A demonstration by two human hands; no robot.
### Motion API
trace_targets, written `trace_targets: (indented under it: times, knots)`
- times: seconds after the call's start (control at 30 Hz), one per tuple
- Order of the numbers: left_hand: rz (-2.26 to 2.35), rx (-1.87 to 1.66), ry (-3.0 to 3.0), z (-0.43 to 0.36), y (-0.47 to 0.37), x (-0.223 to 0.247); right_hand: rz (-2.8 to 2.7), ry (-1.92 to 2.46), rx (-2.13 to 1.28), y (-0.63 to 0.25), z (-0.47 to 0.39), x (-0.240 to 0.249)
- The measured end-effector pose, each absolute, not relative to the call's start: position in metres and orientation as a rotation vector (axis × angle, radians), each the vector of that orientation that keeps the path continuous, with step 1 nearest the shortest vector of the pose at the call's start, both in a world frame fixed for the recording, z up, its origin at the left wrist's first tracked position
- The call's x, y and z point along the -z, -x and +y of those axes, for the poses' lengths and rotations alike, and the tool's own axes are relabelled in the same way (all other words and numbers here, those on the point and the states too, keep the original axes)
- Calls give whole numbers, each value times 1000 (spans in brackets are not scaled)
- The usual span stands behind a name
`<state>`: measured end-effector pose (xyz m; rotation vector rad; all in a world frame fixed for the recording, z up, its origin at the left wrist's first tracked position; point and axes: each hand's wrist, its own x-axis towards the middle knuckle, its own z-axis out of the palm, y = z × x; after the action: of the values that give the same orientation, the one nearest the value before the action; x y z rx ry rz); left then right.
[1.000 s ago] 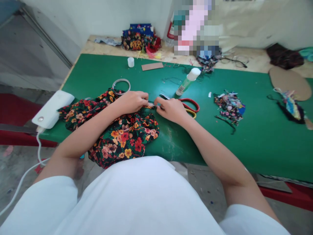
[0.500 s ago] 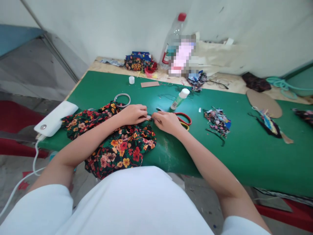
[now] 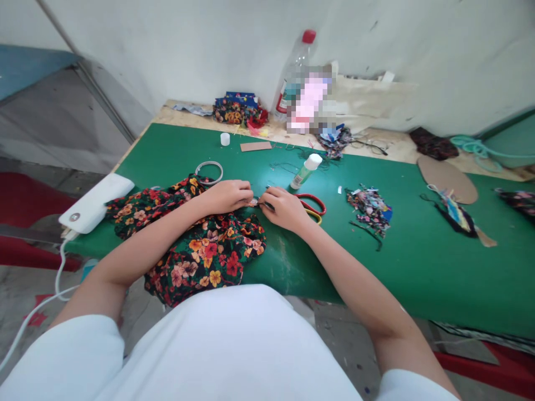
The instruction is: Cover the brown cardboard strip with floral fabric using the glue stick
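My left hand [image 3: 231,196] lies over the upper edge of a dark floral cloth [image 3: 211,253], its fingers pinched together. Facing it, my right hand [image 3: 285,209] is closed too, thumb and fingers pressed together. Between the fingertips shows a small pale piece [image 3: 253,202], too small to name, and the fingers hide most of it. Scissors [image 3: 320,205] with one red and one yellow handle loop lie partly behind my right hand. A glue stick [image 3: 306,171] stands just beyond them. Above the cloth is a thin grey ring [image 3: 209,181].
A white device [image 3: 98,203] with a cord sits at the table's left edge. Fabric scraps [image 3: 370,209] and a cardboard oval [image 3: 449,178] lie to the right. Along the wall are a plastic bottle [image 3: 284,92], folded cloth [image 3: 234,111] and glasses [image 3: 371,146]. A white cap [image 3: 224,139] is near a cardboard strip [image 3: 256,146].
The view has shifted slightly. Both hands stay close together at the cloth's edge, with only small finger movement. Nothing else has visibly moved on the table.
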<state>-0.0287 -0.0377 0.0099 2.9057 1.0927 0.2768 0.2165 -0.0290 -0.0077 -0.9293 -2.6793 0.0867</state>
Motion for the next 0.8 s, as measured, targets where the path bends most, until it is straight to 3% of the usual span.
trace_targets:
  times: [0.4,0.8]
  knots:
    - [1210,-170,-2568,-37,24,-10,-2626,900,-99,-217,-28,10]
    - [1282,-105,-2632,-42,21,-13,-2672,939,-65,-216,-30,6]
